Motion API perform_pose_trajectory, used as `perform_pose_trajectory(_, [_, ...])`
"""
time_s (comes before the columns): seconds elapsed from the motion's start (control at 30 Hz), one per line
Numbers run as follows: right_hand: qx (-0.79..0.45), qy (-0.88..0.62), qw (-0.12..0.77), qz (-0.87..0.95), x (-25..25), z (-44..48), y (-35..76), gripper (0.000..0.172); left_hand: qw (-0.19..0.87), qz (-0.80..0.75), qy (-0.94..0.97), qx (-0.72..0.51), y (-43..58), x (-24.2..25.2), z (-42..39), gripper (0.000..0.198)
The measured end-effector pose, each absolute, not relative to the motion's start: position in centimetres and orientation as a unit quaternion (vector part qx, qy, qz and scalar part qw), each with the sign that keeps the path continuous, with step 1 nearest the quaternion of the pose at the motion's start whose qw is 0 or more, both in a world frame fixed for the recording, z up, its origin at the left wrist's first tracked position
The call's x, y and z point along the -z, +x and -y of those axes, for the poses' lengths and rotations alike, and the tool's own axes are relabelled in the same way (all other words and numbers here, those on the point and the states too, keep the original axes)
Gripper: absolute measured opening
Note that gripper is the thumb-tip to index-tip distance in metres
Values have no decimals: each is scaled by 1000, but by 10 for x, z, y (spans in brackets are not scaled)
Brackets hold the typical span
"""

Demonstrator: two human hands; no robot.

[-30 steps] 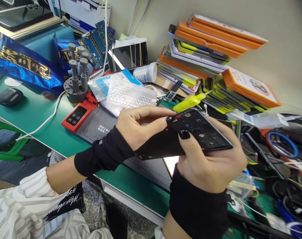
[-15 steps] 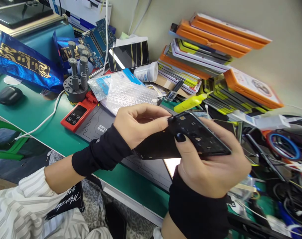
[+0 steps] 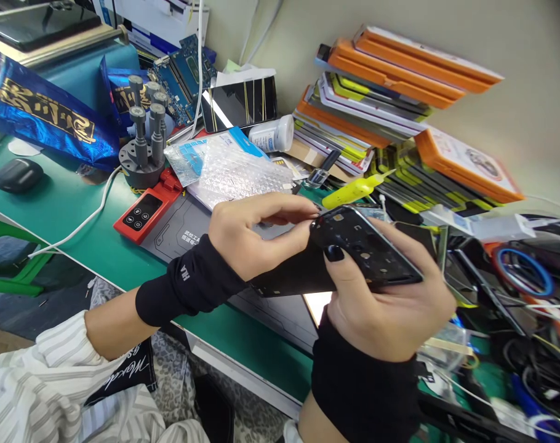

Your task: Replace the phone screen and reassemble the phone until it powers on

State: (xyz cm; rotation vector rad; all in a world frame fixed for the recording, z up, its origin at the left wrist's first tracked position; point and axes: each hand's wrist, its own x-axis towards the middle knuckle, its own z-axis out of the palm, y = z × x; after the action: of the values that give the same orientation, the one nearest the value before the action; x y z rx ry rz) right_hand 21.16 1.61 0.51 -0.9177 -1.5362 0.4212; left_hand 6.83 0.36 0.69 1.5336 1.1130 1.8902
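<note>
A black phone frame [image 3: 354, 252] with small holes and cut-outs is held above the dark work mat [image 3: 188, 231]. My right hand [image 3: 391, 301] grips it from below, thumb with dark nail polish pressed on its upper face. My left hand [image 3: 256, 234] pinches the frame's near top corner with fingertips closed together. Both wrists wear black sleeves.
Stacked orange and yellow phone-case packs [image 3: 391, 104] lean against the wall. A bubble-wrap bag [image 3: 238, 172], white bottle [image 3: 273, 134], yellow glue bottle [image 3: 351, 191], red controller [image 3: 146, 212], grey tool holder [image 3: 144, 147] and black earbud case [image 3: 16, 175] lie on the green bench. Tangled cables [image 3: 524, 295] fill the right side.
The phone frame has tilted and shifted slightly left and down in my hands. My left fingers have closed tighter on its corner.
</note>
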Motion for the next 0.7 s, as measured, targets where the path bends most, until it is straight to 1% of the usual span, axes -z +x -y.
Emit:
perform_pose_trajectory(0.07, [-169, -403, 600, 670, -6, -15, 212, 35, 111, -401, 630, -655, 63, -7, -4, 11])
perform_pose_trajectory(0.1, [-165, -406, 595, 673, -6, -14, 213, 35, 67, -398, 655, -639, 61, -7, -4, 13])
perform_pose_trajectory(0.17, [-171, -411, 590, 674, -6, -14, 215, 35, 22, -404, 677, -615, 58, -8, -4, 17])
perform_pose_trajectory(0.23, [-185, -414, 589, 669, -5, -15, 216, 35, 20, -417, 675, -608, 59, -9, -4, 17])
perform_pose_trajectory(0.3, [-197, -416, 602, 653, -2, -17, 217, 34, 75, -420, 658, -620, 60, -11, -5, 15])
perform_pose_trajectory(0.37, [-228, -418, 615, 628, 1, -19, 215, 30, 189, -432, 619, -628, 58, -12, -5, 13])
perform_pose_trajectory(0.43, [-304, -406, 630, 587, 4, -21, 210, 28, 318, -459, 575, -598, 52, -12, -4, 17])
perform_pose_trajectory(0.5, [-405, -383, 641, 528, 4, -23, 204, 29, 414, -488, 550, -537, 41, -10, 2, 28])
perform_pose_trajectory(0.57, [-483, -364, 651, 459, -1, -23, 197, 31, 468, -508, 529, -493, 27, -6, 10, 40])
perform_pose_trajectory(0.63, [-530, -364, 665, 380, -10, -19, 191, 33, 509, -510, 466, -514, 15, -1, 21, 42])
perform_pose_trajectory(0.7, [-564, -366, 681, 290, -18, -8, 188, 34, 570, -471, 362, -568, 10, 5, 34, 42])
